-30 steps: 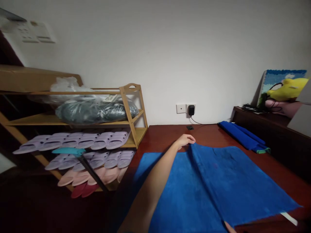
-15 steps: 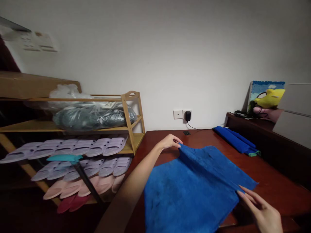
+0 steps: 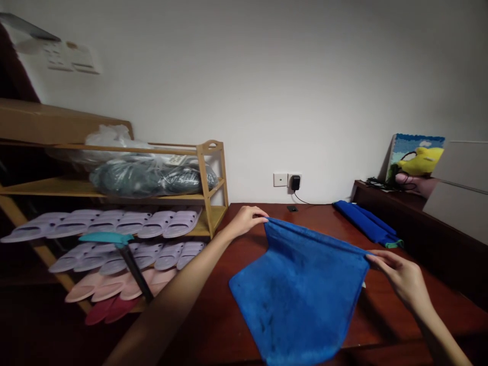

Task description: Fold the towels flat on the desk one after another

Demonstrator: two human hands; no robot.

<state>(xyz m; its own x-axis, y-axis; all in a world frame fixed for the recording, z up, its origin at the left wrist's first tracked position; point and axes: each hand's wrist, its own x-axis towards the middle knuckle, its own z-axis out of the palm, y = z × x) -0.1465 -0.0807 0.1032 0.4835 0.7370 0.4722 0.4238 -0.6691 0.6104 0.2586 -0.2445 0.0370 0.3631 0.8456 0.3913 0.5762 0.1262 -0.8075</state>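
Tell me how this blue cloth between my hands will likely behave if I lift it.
The blue cloth is probably floppy, since it bends and sags below its pinched edge. It seems light for its size: the left hand and right hand merely pinch it. It's unlikely to roll, being a thin, spread sheet.

Matt, napped-looking cloth (image 3: 301, 290) over the counter (image 3: 312, 212) of smooth, faintly glossy wood; left of the counter, wooden rack (image 3: 206, 195), shiny plastic bag (image 3: 137, 178).
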